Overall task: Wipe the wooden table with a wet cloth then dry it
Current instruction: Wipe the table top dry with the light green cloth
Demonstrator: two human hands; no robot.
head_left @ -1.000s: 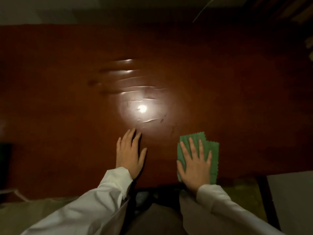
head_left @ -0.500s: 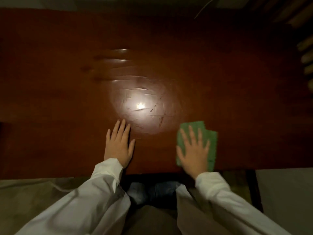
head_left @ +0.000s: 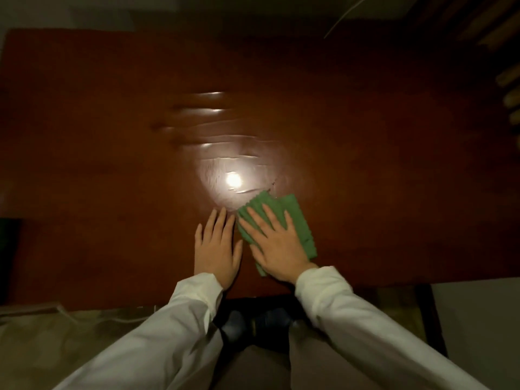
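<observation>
A dark red-brown wooden table (head_left: 365,136) fills most of the head view. A folded green cloth (head_left: 298,220) lies flat on it near the front edge. My right hand (head_left: 277,244) presses flat on the cloth with fingers spread, covering its lower left part. My left hand (head_left: 218,246) rests flat on the bare wood just left of the cloth, fingers together, holding nothing. Wet streaks (head_left: 208,114) shine on the wood beyond my hands, around a bright light reflection (head_left: 233,179).
The table's front edge (head_left: 112,302) runs just below my wrists. A pale grey surface (head_left: 478,319) lies at the lower right past a dark frame. Wooden slats (head_left: 509,80) show at the far right edge. My shoes (head_left: 253,322) are visible below the table.
My right hand has slid the green cloth leftward and slightly away, until it lies beside my left hand. The left hand has stayed flat on the wood.
</observation>
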